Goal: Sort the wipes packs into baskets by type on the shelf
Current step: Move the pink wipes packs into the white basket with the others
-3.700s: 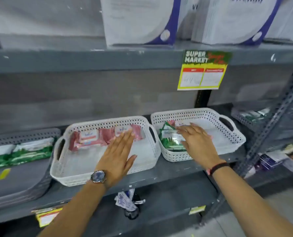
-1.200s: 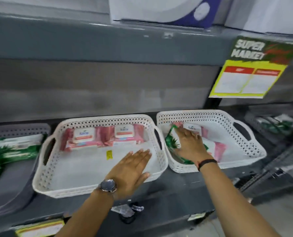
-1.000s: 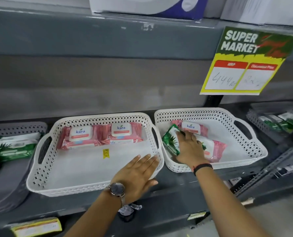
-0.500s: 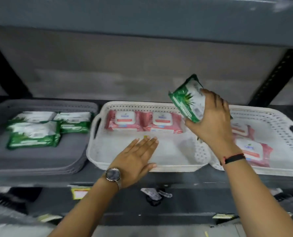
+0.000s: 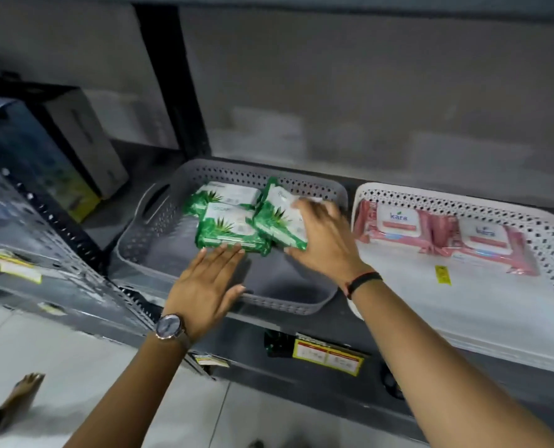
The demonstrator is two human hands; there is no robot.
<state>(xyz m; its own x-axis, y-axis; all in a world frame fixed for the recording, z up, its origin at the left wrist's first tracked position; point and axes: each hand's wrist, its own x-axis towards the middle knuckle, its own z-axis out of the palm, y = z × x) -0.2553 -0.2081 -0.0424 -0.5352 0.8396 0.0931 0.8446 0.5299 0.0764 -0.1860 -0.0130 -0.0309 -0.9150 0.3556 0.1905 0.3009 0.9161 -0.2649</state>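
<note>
A grey basket (image 5: 159, 227) on the shelf holds green wipes packs. My right hand (image 5: 325, 240) grips one green wipes pack (image 5: 279, 226) and holds it tilted over the basket's right half, against two others: a front green pack (image 5: 227, 229) and a back green pack (image 5: 227, 195). My left hand (image 5: 207, 282) hovers flat and open over the basket's front, fingertips at the front pack's edge. To the right, a white basket (image 5: 463, 305) carries two pink wipes packs: a left pink pack (image 5: 395, 227) and a right pink pack (image 5: 492, 244).
A dark upright shelf post (image 5: 172, 85) stands behind the grey basket. Boxes (image 5: 59, 150) sit on the neighbouring shelf at left, behind a perforated metal rail (image 5: 43, 215). Yellow price labels (image 5: 329, 355) hang on the shelf's front edge. A bare foot (image 5: 23, 396) shows on the floor.
My right hand has carried the green pack left from above the white baskets down into the grey basket. My left hand moved left with it. The view swung left.
</note>
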